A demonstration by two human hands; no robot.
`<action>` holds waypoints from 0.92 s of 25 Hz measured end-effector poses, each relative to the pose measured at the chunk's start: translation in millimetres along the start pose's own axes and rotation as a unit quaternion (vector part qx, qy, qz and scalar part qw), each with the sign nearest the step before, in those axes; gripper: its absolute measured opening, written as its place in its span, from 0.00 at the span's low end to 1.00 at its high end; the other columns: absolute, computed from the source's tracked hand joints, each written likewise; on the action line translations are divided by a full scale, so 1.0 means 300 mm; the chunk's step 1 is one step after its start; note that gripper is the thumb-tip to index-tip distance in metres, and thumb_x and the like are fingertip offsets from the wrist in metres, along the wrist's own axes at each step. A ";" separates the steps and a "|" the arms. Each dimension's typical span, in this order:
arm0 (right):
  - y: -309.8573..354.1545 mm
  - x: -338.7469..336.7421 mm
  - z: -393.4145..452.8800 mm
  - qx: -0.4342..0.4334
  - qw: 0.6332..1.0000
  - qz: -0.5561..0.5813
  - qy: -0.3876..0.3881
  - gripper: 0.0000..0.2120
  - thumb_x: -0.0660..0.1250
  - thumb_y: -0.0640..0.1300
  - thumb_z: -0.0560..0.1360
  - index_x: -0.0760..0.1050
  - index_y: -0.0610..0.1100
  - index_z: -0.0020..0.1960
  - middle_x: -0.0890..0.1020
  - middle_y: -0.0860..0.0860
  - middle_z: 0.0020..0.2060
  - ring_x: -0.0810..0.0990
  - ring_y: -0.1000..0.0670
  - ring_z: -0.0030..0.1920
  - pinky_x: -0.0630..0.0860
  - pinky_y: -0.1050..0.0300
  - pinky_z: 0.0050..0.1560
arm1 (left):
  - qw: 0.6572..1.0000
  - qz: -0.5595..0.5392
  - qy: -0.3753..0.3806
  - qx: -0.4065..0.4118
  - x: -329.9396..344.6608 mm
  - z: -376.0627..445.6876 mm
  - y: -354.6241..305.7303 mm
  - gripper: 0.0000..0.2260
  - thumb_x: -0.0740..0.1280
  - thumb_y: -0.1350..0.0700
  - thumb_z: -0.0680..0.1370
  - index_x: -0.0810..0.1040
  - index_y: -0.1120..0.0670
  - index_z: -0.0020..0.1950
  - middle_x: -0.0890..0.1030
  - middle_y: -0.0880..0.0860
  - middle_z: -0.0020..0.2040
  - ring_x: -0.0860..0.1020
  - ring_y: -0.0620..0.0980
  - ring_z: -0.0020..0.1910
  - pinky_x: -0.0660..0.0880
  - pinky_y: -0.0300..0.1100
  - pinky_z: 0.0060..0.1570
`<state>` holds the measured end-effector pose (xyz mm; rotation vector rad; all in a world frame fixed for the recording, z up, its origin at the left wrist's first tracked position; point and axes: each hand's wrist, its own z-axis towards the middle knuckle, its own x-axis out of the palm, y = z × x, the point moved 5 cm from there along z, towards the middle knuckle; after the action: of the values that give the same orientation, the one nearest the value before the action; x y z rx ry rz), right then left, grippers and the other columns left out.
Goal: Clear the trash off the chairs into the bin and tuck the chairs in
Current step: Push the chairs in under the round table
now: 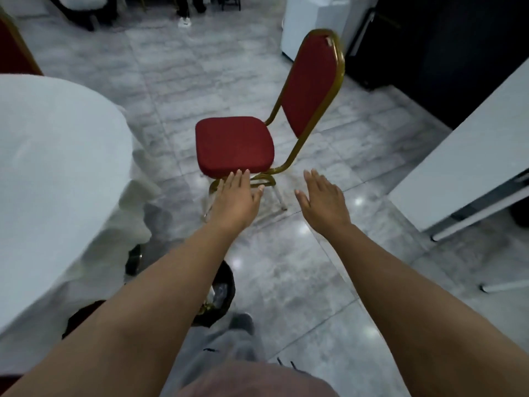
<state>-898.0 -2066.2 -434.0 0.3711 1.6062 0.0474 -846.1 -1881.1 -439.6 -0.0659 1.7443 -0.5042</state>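
Observation:
A red padded chair [233, 144] with a gold metal frame stands on the tiled floor ahead, its seat bare and its back toward the right. My left hand [236, 200] is stretched out flat, fingertips at the seat's near edge, holding nothing. My right hand [322, 202] is open beside it, to the right of the chair's legs and apart from the frame. A bin lined with a black bag [221, 293] stands on the floor under my left forearm, partly hidden by it.
A round table with a white cloth [57, 173] fills the left side. Another red chair [13, 53] shows at the far left. A white rectangular table [472, 156] stands to the right. A person's feet [184, 21] are at the far top.

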 end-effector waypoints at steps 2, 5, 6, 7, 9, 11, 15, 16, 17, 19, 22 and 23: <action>-0.057 -0.053 0.145 0.018 1.000 0.008 -0.022 0.28 0.48 0.56 0.84 0.52 0.48 0.80 0.54 0.48 0.80 0.53 0.46 0.80 0.51 0.45 0.78 | 1.000 -0.008 -0.010 0.007 -0.036 0.185 -0.076 0.28 0.47 0.43 0.84 0.52 0.56 0.80 0.55 0.57 0.80 0.51 0.55 0.80 0.45 0.52 0.78; -0.172 -0.098 0.322 0.032 0.999 0.002 -0.024 0.27 0.48 0.56 0.84 0.52 0.48 0.80 0.54 0.48 0.80 0.52 0.46 0.80 0.50 0.46 0.78 | 1.000 -0.012 -0.003 0.013 -0.042 0.404 -0.205 0.28 0.47 0.43 0.84 0.50 0.56 0.80 0.53 0.56 0.81 0.49 0.54 0.80 0.44 0.52 0.78; -0.202 -0.105 0.365 0.034 0.999 0.004 -0.029 0.27 0.48 0.56 0.84 0.52 0.48 0.80 0.54 0.48 0.80 0.52 0.46 0.80 0.51 0.46 0.78 | 1.000 -0.009 -0.002 0.014 -0.035 0.454 -0.232 0.28 0.46 0.43 0.84 0.50 0.55 0.80 0.52 0.56 0.81 0.49 0.53 0.80 0.44 0.51 0.78; -0.241 -0.118 0.426 0.038 0.999 0.009 -0.034 0.27 0.48 0.56 0.84 0.52 0.48 0.80 0.54 0.48 0.81 0.52 0.46 0.80 0.51 0.46 0.78 | 1.000 -0.009 -0.003 0.014 -0.027 0.519 -0.267 0.28 0.46 0.42 0.84 0.50 0.55 0.80 0.52 0.56 0.81 0.48 0.53 0.80 0.44 0.51 0.78; -0.325 -0.159 0.576 0.034 0.998 0.016 -0.043 0.27 0.48 0.56 0.84 0.53 0.48 0.80 0.54 0.48 0.81 0.51 0.46 0.80 0.51 0.46 0.77 | 1.000 -0.015 -0.011 0.006 -0.013 0.667 -0.344 0.28 0.46 0.42 0.83 0.49 0.55 0.80 0.51 0.56 0.81 0.48 0.53 0.80 0.44 0.51 0.78; -0.413 -0.198 0.716 0.021 0.999 0.009 -0.048 0.27 0.48 0.56 0.84 0.53 0.48 0.80 0.53 0.48 0.81 0.51 0.47 0.80 0.51 0.47 0.77 | 0.999 -0.020 -0.026 0.002 0.007 0.801 -0.427 0.28 0.46 0.42 0.83 0.50 0.55 0.80 0.51 0.56 0.81 0.48 0.54 0.80 0.44 0.51 0.78; -0.634 -0.303 1.016 -0.010 0.999 -0.004 -0.039 0.27 0.48 0.55 0.84 0.53 0.47 0.80 0.54 0.48 0.80 0.51 0.47 0.80 0.50 0.48 0.78 | 0.997 -0.053 -0.042 -0.035 0.044 1.068 -0.644 0.29 0.46 0.42 0.83 0.50 0.57 0.80 0.52 0.56 0.81 0.49 0.54 0.80 0.44 0.50 0.78; -0.671 -0.329 1.076 -0.021 0.999 -0.009 -0.039 0.27 0.48 0.55 0.84 0.53 0.47 0.80 0.54 0.48 0.80 0.51 0.47 0.80 0.50 0.48 0.78 | 0.997 -0.056 -0.046 -0.040 0.049 1.112 -0.686 0.29 0.46 0.42 0.83 0.50 0.57 0.80 0.52 0.56 0.81 0.49 0.54 0.80 0.45 0.50 0.78; -0.705 -0.361 1.140 -0.031 0.999 -0.010 -0.043 0.27 0.48 0.55 0.84 0.54 0.47 0.80 0.54 0.48 0.80 0.51 0.47 0.80 0.50 0.48 0.78 | 0.996 -0.060 -0.053 -0.042 0.053 1.161 -0.730 0.29 0.46 0.42 0.83 0.51 0.57 0.80 0.52 0.56 0.81 0.49 0.54 0.80 0.45 0.50 0.78; -0.764 -0.413 1.280 -0.048 0.998 0.000 -0.046 0.27 0.48 0.55 0.84 0.54 0.46 0.80 0.54 0.48 0.80 0.51 0.47 0.80 0.50 0.48 0.78 | 0.994 -0.079 -0.064 -0.050 0.057 1.274 -0.806 0.29 0.46 0.42 0.83 0.51 0.57 0.80 0.52 0.56 0.81 0.49 0.53 0.80 0.45 0.51 0.78; -0.823 -0.436 1.447 -0.067 0.997 0.008 -0.034 0.26 0.48 0.54 0.84 0.54 0.47 0.80 0.54 0.49 0.81 0.50 0.48 0.80 0.49 0.49 0.78 | 0.991 -0.090 -0.067 -0.075 0.062 1.416 -0.885 0.29 0.45 0.42 0.84 0.50 0.56 0.80 0.51 0.56 0.81 0.48 0.53 0.80 0.45 0.52 0.78; -0.831 -0.444 1.505 -0.073 0.997 0.019 -0.034 0.26 0.48 0.54 0.84 0.53 0.47 0.80 0.53 0.49 0.81 0.50 0.49 0.80 0.48 0.50 0.78 | 0.990 -0.092 -0.068 -0.079 0.061 1.469 -0.907 0.29 0.45 0.42 0.84 0.49 0.56 0.81 0.50 0.56 0.81 0.47 0.53 0.80 0.44 0.51 0.78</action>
<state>-504.9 -2424.5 -404.0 0.2871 1.5184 0.1793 -496.0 -2262.9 -421.9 -0.3686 1.6488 -0.4819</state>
